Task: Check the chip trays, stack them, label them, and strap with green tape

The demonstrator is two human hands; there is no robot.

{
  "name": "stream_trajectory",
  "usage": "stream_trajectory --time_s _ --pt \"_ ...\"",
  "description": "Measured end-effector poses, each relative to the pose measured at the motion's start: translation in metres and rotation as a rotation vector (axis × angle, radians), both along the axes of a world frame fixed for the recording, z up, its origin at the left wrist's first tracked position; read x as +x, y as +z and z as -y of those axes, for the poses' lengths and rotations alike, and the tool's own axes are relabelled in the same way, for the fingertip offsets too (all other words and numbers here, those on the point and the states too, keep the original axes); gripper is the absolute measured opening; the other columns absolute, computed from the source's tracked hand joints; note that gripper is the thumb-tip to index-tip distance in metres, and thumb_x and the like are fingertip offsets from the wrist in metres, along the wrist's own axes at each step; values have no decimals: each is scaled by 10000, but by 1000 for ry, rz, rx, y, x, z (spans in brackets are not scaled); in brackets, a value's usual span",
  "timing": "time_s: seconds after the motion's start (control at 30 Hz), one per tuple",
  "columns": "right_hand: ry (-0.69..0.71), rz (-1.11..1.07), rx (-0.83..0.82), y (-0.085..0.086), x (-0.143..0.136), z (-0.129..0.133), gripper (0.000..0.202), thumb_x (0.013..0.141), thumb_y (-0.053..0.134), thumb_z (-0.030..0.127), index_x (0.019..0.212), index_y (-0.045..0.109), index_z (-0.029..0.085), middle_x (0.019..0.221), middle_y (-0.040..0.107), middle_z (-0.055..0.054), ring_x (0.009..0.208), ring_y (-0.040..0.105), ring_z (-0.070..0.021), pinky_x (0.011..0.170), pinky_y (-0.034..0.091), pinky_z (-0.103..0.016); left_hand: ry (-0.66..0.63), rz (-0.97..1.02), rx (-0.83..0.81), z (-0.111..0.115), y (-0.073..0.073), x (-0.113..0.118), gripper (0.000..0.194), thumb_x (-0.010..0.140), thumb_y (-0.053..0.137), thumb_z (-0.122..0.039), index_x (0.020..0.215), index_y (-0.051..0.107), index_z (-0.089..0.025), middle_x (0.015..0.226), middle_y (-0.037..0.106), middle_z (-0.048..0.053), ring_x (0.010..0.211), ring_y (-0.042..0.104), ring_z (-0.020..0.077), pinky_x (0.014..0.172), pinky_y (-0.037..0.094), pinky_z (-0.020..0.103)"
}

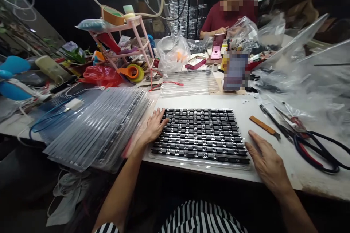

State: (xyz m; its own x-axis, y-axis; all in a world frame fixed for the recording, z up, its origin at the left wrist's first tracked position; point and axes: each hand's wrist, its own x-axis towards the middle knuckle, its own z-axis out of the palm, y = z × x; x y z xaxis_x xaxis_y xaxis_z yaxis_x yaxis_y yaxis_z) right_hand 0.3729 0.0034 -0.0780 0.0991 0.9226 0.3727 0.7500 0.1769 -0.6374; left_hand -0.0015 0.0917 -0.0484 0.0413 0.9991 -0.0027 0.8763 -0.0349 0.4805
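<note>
A clear plastic tray [201,165] filled with rows of black strips [202,134] lies flat at the table's front edge. My left hand [155,125] rests at the tray's left edge, fingers apart, the thumb over the ends of the strips. At the right edge is my right hand [266,156], its fingers spread and nothing held, the fingertips beside the tray. Left of my left hand lies a stack of clear ridged trays [95,123]. Behind the filled tray is another clear ridged tray [188,82].
Right of my right hand lie black-handled scissors [314,149] and an orange cutter [264,126]. A pink rack [139,40] stands at the back left, a phone [235,71] behind the tray. A person in a dark red shirt [218,18] sits across the table. Plastic bags cover the right side.
</note>
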Motion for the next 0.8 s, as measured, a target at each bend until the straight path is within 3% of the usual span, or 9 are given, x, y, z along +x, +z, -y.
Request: stream_trajectory --time_s 0.27,0.4,0.5,0.6,0.7,0.8 --pt "43 60 32 2 -1 -1 469 956 368 470 1287 502 168 1247 568 -122 1184 494 -264 1005 396 -474 -9 114 32 0 -7 -4 794 839 282 -682 1432 297 -154 1507 227 158 1410 130 275 1126 47 520" --pt "94 60 11 4 -2 0 436 963 361 439 1289 511 191 1256 568 -102 1205 477 -264 1012 386 -483 33 251 65 2 -3 -5 746 870 281 -639 1447 255 -167 1472 336 138 1370 290 235 1139 147 448" --pt "115 -6 -9 6 -1 4 403 953 397 432 1252 550 209 1218 599 -80 1167 509 -256 1007 398 -477 107 467 93 4 -1 -10 710 851 378 -633 1394 376 -176 1427 421 126 1329 371 241 1122 222 413" --pt "-6 -165 -84 9 2 7 373 909 487 474 1155 621 228 1134 647 -69 1086 570 -255 943 468 -438 200 601 114 4 -2 -13 723 809 442 -658 1320 479 -148 1227 612 138 1211 510 263 1087 287 420" --pt "-100 -308 -191 15 6 2 424 884 507 524 1146 621 212 1004 694 -77 1025 609 -263 880 508 -420 274 603 154 7 0 -10 690 828 424 -643 1257 540 -116 1024 701 134 1111 585 262 1055 331 425" --pt "-9 -272 -227 21 4 -11 463 905 449 536 1210 578 212 1068 674 -76 1072 585 -257 956 452 -448 267 484 167 13 4 -2 598 865 395 -601 1206 585 -149 1170 646 129 1181 536 254 1065 320 418"
